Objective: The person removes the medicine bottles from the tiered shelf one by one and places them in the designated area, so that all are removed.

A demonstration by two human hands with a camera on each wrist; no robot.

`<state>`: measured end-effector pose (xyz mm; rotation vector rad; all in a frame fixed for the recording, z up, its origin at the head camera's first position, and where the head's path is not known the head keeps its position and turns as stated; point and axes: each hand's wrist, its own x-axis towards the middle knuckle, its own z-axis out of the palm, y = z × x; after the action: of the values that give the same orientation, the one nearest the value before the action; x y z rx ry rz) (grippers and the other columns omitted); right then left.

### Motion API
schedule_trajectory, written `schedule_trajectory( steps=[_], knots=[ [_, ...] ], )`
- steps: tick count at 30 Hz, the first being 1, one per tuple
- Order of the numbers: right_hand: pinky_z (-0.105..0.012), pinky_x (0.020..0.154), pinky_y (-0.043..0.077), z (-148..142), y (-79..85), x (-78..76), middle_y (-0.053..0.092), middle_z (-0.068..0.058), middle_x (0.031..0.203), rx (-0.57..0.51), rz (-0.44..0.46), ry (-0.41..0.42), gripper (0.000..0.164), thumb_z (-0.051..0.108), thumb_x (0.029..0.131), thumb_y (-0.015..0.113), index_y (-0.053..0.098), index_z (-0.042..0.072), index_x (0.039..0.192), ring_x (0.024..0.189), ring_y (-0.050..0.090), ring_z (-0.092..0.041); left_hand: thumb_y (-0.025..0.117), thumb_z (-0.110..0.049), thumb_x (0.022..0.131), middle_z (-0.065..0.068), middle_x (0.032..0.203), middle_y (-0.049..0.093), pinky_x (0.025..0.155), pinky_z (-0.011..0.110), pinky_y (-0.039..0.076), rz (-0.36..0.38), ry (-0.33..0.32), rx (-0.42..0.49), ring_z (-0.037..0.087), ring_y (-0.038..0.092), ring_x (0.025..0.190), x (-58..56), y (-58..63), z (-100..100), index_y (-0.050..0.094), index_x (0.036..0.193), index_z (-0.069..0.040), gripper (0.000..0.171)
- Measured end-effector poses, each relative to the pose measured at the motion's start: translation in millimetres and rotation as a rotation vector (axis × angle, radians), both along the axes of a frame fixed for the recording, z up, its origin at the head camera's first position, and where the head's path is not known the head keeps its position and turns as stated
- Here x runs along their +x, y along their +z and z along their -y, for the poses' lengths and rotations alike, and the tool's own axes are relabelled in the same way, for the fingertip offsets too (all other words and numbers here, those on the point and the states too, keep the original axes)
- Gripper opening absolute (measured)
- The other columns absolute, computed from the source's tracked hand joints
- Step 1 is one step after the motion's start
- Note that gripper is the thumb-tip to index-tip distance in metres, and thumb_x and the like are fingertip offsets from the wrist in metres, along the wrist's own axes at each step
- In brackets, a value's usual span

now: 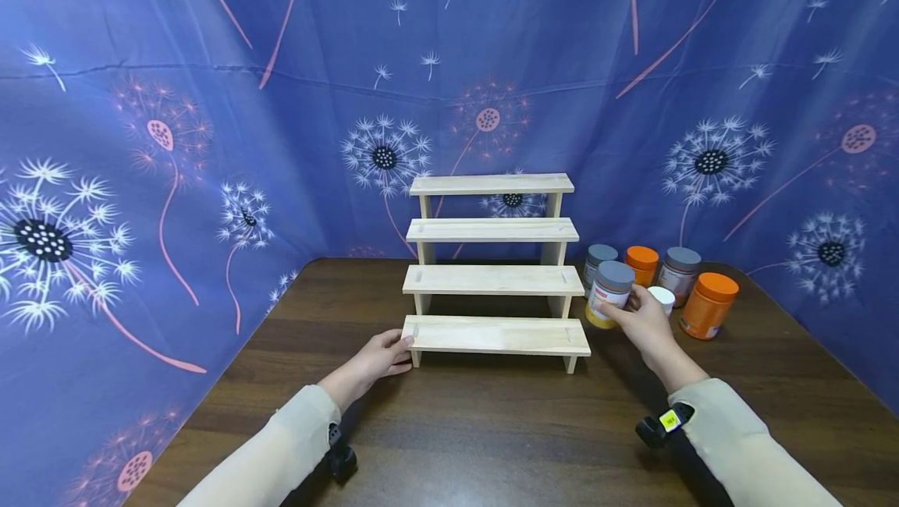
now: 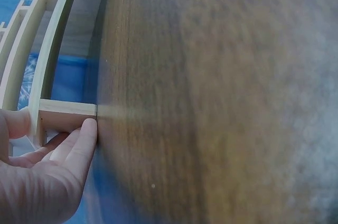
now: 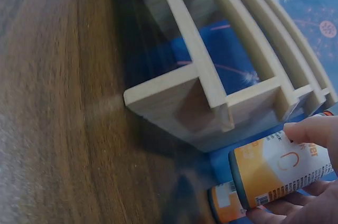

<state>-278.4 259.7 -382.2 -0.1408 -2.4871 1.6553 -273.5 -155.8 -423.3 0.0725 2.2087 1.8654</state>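
A stepped wooden shelf rack (image 1: 492, 280) with several pale boards stands on the table. At its lowest board's left end, my left hand (image 1: 379, 356) grips the corner. The thumb lies by the board, and the fingertips reach the leg (image 2: 68, 115) in the left wrist view. My right hand (image 1: 644, 325) holds a pill bottle (image 1: 609, 293) with a grey lid and a white-and-yellow label, just right of the rack. In the right wrist view the thumb lies on one side of that bottle (image 3: 282, 171), with fingers curled under the other.
Behind and beside the held bottle stand other bottles: a grey-lidded one (image 1: 597, 257), an orange one (image 1: 641, 264), another with a grey lid (image 1: 679, 273), a white-lidded one (image 1: 662, 298) and a large orange one (image 1: 709, 306). A blue dandelion-print cloth (image 1: 449, 39) hangs behind the brown table (image 1: 456, 429).
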Motion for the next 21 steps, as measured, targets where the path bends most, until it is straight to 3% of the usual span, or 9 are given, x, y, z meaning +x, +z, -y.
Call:
schedule_trajectory(
  steps=[12,21],
  knots=[
    [-0.055,0.116,0.033,-2.1,-14.4,-26.9,0.033,-0.034,0.147,0.012,0.043,-0.025,0.074,0.019,0.094,0.062,0.019,-0.011,0.147,0.134,0.035,-0.044,0.044,-0.013,0.104,0.034,0.128,0.054,0.096,0.044,0.056,0.000,0.011,0.015,0.045,0.051,0.123,-1.9,-2.1,0.2,0.039,0.137,0.013,0.043],
    [-0.055,0.117,0.030,-5.1,-27.3,-36.6,0.031,-0.036,0.147,0.008,0.075,-0.042,0.074,0.015,0.094,0.061,0.017,-0.014,0.146,0.136,0.033,-0.045,0.045,-0.012,0.103,0.033,0.127,0.055,0.095,0.042,0.057,0.008,0.013,0.021,0.044,0.053,0.122,-4.6,-3.9,1.2,0.040,0.137,0.012,0.042]
  ],
)
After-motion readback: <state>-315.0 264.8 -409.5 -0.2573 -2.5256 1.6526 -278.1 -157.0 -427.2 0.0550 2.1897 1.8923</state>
